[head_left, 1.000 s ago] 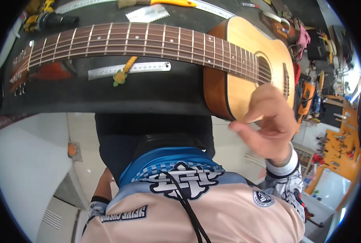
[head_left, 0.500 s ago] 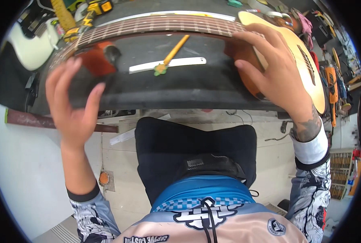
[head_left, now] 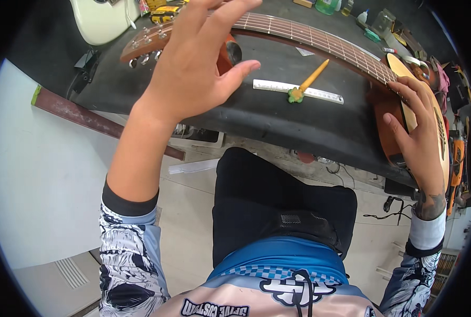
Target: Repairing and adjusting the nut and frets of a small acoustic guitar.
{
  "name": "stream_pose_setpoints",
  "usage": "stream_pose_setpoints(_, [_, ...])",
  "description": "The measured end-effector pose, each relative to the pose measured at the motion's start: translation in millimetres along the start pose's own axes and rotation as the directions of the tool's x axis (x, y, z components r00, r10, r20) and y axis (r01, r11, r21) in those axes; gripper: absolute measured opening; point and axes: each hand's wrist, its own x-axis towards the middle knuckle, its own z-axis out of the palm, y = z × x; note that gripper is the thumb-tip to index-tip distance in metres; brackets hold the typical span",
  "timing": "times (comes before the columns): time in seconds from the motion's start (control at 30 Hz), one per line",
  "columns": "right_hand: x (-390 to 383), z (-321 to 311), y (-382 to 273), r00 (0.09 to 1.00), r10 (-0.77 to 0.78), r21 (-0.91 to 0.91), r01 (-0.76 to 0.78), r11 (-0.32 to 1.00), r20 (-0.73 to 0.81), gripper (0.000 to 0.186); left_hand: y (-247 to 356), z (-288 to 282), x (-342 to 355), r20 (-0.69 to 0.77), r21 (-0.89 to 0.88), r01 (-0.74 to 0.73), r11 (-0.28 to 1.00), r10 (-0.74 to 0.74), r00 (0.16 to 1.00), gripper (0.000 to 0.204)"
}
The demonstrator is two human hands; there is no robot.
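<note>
1. Left hand [head_left: 193, 71]: spread, empty, above headstock end of guitar [head_left: 325, 43].
2. Right hand [head_left: 423, 134]: at guitar's body; cannot tell whether gripping.
3. Black bench [head_left: 320, 124] beneath both hands; ruler [head_left: 272, 85] between them; pale floor [head_left: 190, 206] below.

Instrument workshop, guitar [head_left: 320, 38] on black bench [head_left: 288, 127], ruler [head_left: 324, 94], orange tool [head_left: 458, 157]

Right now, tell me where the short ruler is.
In the head view, the short ruler lies on the black bench top, upper right of centre, between the acoustic guitar's neck and the near edge, crossed by a flower-ended yellow stick.
</note>
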Motion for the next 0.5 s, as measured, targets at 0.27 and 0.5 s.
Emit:
stream_pose_setpoints(0.27, [5,-1,-1,1.0,-0.018,-0.029,0.017,0.999,-0.005,0.047,11,16,1,0.071,0.218,-0.084,0.972,0.07,0.995,0.08])
stream_pose_setpoints(0.5, [3,-3,2,1.0,-0.01,0.008,0.01,1.0,-0.007,0.048,50,18,19,0.181,0.174,0.093,0.98,-0.124,0.976,0.078])
